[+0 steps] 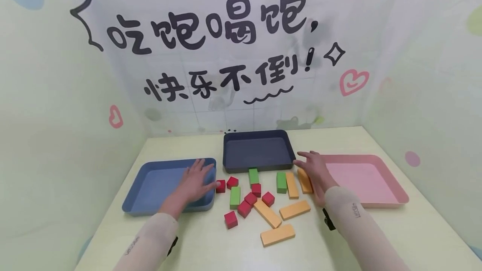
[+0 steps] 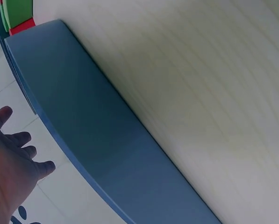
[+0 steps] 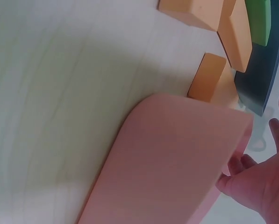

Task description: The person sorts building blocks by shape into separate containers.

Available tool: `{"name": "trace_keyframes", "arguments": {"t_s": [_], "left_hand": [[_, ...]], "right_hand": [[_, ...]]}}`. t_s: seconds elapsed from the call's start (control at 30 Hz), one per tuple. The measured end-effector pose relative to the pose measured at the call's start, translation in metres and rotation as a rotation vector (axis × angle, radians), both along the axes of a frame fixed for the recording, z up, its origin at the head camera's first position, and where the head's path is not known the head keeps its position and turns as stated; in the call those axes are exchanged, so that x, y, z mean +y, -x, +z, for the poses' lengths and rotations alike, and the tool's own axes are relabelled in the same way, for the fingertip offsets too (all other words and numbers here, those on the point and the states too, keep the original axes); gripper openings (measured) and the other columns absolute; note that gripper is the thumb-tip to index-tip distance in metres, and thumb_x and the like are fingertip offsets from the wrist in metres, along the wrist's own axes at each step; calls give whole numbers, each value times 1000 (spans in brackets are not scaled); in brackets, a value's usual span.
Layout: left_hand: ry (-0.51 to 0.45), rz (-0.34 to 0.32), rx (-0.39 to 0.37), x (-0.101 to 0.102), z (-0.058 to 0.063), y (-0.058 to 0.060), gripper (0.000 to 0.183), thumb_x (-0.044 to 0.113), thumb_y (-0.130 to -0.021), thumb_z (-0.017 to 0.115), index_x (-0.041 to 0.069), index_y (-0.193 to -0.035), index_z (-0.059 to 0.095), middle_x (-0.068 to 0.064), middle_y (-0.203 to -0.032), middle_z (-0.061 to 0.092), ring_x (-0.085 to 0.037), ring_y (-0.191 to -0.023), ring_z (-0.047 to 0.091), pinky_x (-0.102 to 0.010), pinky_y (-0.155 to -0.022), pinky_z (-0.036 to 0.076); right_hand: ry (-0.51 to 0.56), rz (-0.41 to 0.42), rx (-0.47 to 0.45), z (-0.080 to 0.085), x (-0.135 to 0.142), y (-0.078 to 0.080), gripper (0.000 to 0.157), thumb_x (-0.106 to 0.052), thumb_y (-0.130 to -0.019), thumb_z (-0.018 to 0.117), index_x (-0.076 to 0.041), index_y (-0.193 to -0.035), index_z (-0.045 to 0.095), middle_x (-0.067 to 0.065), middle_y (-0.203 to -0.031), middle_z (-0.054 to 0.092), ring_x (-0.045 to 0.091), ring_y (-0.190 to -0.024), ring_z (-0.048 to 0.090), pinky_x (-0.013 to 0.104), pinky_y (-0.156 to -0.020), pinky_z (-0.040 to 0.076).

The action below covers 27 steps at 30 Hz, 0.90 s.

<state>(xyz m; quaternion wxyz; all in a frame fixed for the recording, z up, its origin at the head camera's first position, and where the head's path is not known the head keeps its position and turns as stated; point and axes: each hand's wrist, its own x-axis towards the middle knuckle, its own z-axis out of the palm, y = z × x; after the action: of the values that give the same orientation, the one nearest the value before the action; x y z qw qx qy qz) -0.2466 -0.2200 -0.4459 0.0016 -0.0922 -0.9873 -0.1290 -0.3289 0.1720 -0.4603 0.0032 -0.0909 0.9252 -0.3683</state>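
Observation:
My left hand hovers over the right end of the blue tray, fingers spread, holding nothing. Its thumb overlaps a red cube beside that tray in the head view. In the left wrist view the hand's fingers show beyond the tray's wall. At the left end of the pink tray, my right hand is held with its fingers extended toward the dark tray. An orange block stands just beside it. The right wrist view has this hand over the pink rim.
A dark navy tray stands at the back, against the patterned wall. Between the trays lie several red cubes, three green blocks and several orange blocks. Curtain-like walls enclose the table at the left, back and right.

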Motion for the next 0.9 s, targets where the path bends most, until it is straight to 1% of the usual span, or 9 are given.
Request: {"name": "trace_keyframes", "arguments": {"t_s": [0.1, 0.2, 0.33, 0.47, 0.6, 0.77, 0.9], "left_hand": [[-25, -20, 8, 2, -3, -3, 64, 48, -80, 62, 13, -132, 47, -19, -143, 25, -38, -133, 12, -60, -99, 13], [-50, -29, 4, 4, -7, -5, 57, 47, -79, 64, 15, -125, 55, -19, -142, 28, -37, -133, 12, -60, -99, 12], [-74, -27, -8, 9, -13, -4, 52, 46, -78, 65, 17, -120, 58, -17, -142, 28, -37, -133, 12, -60, -99, 12], [-64, -19, -18, 12, -18, -2, 49, 45, -78, 66, 19, -118, 59, -17, -142, 28, -37, -133, 12, -59, -100, 13], [-68, -7, -12, 14, -18, -2, 43, 40, -77, 68, 18, -114, 62, -18, -141, 30, -38, -132, 14, -60, -99, 14], [-64, 11, -22, 17, -15, -2, 35, 37, -77, 69, 19, -107, 64, -19, -140, 31, -39, -132, 14, -60, -99, 14], [-52, 20, -32, 18, -14, -2, 31, 36, -78, 69, 20, -104, 64, -19, -139, 31, -39, -132, 14, -60, -99, 14]], "right_hand": [[-4, -9, 6, -2, -4, 0, 48, -30, -88, 57, -1, -126, 51, 34, -134, 30, 47, -126, 21, 56, -98, 20], [-2, -27, 3, -4, -6, -1, 47, -29, -88, 58, 0, -125, 52, 35, -135, 27, 48, -126, 20, 56, -99, 20], [-2, -60, -13, -6, -6, -2, 46, -28, -88, 58, -1, -125, 52, 35, -137, 23, 48, -127, 18, 55, -100, 19], [-18, -89, -40, -7, -6, -3, 48, -30, -88, 57, -2, -127, 51, 35, -139, 18, 49, -127, 16, 58, -98, 20], [-56, -104, -61, -6, -8, -5, 49, -36, -88, 55, -7, -128, 51, 32, -141, 16, 50, -126, 17, 62, -94, 21], [-147, -131, -32, -6, -11, -5, 47, -39, -88, 54, -12, -126, 54, 31, -140, 20, 51, -124, 21, 64, -89, 24], [-191, -159, -14, -6, -14, -5, 44, -40, -88, 54, -15, -124, 57, 30, -139, 23, 51, -124, 21, 64, -91, 20]]}}
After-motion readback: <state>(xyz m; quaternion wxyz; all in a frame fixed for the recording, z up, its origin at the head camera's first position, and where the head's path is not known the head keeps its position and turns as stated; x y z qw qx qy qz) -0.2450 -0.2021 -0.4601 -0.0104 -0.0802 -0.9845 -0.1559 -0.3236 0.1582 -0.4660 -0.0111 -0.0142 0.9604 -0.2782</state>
